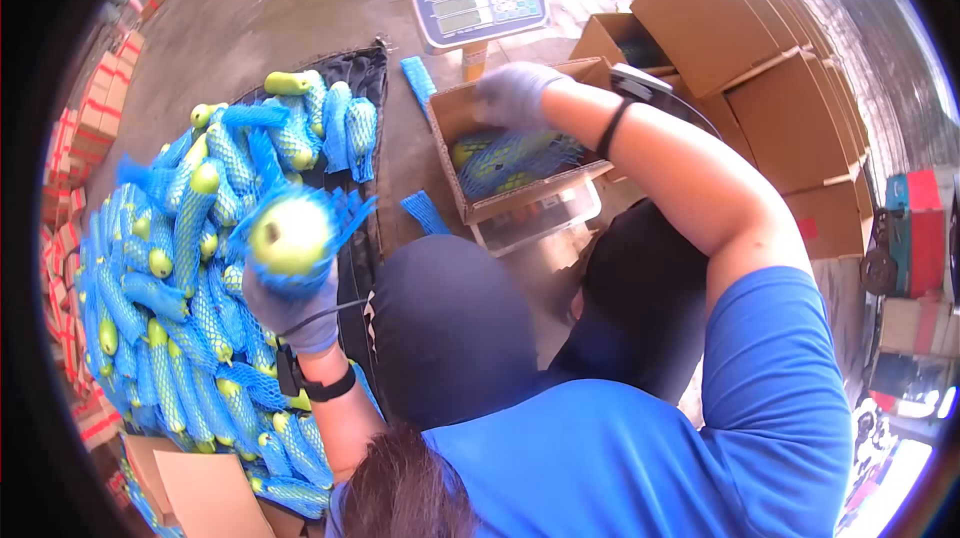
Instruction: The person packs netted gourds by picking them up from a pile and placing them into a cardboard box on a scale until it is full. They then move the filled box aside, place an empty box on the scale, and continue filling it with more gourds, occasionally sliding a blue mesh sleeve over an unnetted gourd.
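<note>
Gloved in grey, my left hand (300,313) is closed round a green gourd (290,233) in a blue foam net, its bare end facing the camera. My right hand (515,98), also gloved, is over the far rim of an open cardboard box (590,174); its fingertips are too blurred to make out. Netted gourds (515,160) lie in that box. The box rests by a scale with a display (482,0) behind it. A large heap of netted gourds (190,308) spreads at the left, beneath and beside my left hand.
Stacked empty cardboard boxes (790,78) stand at the right. Loose blue nets (425,211) lie on the floor by the box. An open carton (205,498) is at the lower left. Red-and-tan boxes (105,103) line the far left. A clear plastic tray (540,223) shows under the box.
</note>
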Available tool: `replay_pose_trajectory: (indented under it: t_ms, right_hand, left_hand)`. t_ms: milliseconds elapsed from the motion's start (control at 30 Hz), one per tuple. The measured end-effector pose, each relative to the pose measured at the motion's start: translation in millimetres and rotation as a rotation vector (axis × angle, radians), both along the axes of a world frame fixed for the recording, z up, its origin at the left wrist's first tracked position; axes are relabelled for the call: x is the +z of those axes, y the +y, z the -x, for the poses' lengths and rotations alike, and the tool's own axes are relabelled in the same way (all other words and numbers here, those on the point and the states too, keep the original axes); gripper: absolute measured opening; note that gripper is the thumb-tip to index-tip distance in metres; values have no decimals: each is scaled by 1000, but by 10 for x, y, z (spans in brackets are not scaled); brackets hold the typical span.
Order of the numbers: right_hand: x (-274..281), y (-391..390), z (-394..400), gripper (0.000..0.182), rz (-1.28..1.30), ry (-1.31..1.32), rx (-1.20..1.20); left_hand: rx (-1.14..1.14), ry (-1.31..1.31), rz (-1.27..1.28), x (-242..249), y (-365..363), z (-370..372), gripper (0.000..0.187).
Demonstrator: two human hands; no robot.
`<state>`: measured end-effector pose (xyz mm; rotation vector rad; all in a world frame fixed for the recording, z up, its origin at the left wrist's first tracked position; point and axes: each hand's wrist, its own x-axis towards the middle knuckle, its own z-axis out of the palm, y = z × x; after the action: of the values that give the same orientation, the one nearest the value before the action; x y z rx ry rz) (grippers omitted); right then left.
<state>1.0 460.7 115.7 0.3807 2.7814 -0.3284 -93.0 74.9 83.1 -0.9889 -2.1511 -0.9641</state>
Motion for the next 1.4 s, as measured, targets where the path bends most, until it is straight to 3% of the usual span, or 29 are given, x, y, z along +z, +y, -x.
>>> replay_pose_trajectory:
  t_ms: [33,67,133,167,200,233,300,367,433,467,500,567,600,633,700,833,900,933,967,1033,1067,1100,1133,1167,1200,1233,1300,1367,1400]
  right_hand:
    - [153,-46,-41,46,429,314,-80]
    - [670,-309,-132,64,1005,122,-240]
    - [481,-550,-146,100,1097,358,358]
    - [503,-689,-202,107,986,356,458]
    - [556,-860,-230,105,1228,276,374]
    - [570,-913,-178,99,1024,606,517]
    - [554,-1140,-119,97,1790,485,214]
    - [645,-1065,-172,106,1649,473,121]
    - [551,-1014,-184,120,1736,578,280]
    - [716,-957,-215,130,1604,673,257]
    - [678,-776,-179,125,1519,769,311]
    - [790,-534,-171,113,1550,880,-19]
    - [735,-430,-161,108,1460,874,-81]
    - [665,-387,-159,105,1368,867,-145]
    - [591,-555,-176,105,1453,720,-116]
    - [497,-866,-144,107,1446,477,-146]
    - [455,-1011,-136,90,1645,323,-115]
    - [449,-1036,-122,59,1446,362,-107]
    - [456,-1050,-98,59,1449,355,-100]
    - [494,-1051,-16,30,1310,494,-307]
    - [402,-1045,54,17,1449,656,-426]
    - [392,-985,82,17,1450,655,-422]
    - [416,-910,90,18,1117,636,-414]
    - [425,-881,90,19,786,608,-401]
    - [411,-911,89,19,789,611,-401]
    - [443,-971,86,27,619,380,-80]
    - [557,-1044,27,43,220,-97,504]
    - [716,-1200,-52,71,159,152,378]
    - [699,-1214,-40,84,399,292,288]
  left_hand:
    - [22,46,109,249,148,-26,89]
    - [-31,72,68,291,237,-9,83]
    - [-98,105,-33,382,497,-18,69]
    - [-91,129,-45,525,672,-92,69]
    - [-253,-66,-83,710,855,-178,68]
    - [-422,-265,-115,829,992,-233,66]
    - [-531,-326,-134,820,1132,-278,60]
    - [-630,-390,-147,768,1213,-272,53]
    - [-1032,-1550,-768,691,1235,-263,63]
    - [-1162,-2145,-1091,630,1225,-251,68]
    - [-1157,-2135,-1092,522,1161,-231,68]
    - [-756,-830,-396,212,965,-187,92]
    - [-808,-1076,-606,62,940,-144,109]
    - [-793,-1078,-596,191,922,-218,109]
    - [-983,-1426,-942,560,972,-431,114]
    - [-1018,-1377,-985,601,929,-426,113]
    - [-983,-1295,-980,620,895,-405,116]
    - [-939,-1274,-939,576,822,-361,118]
    - [-895,-1251,-899,549,772,-340,120]
    - [-863,-1168,-1031,423,761,-226,123]
    - [-1055,-1273,-1100,227,657,-60,123]
    - [-1253,-1374,-1162,77,544,82,123]
    - [-997,-1333,-1041,122,448,111,117]
    - [-997,-1330,-1039,139,415,88,117]
    - [-753,-1188,-1002,165,385,65,112]
    - [-522,-1038,-955,235,377,43,108]
    - [-505,-868,-821,333,320,-3,100]
    - [-613,-867,-706,176,243,81,99]
    - [-615,-893,-691,115,238,12,99]
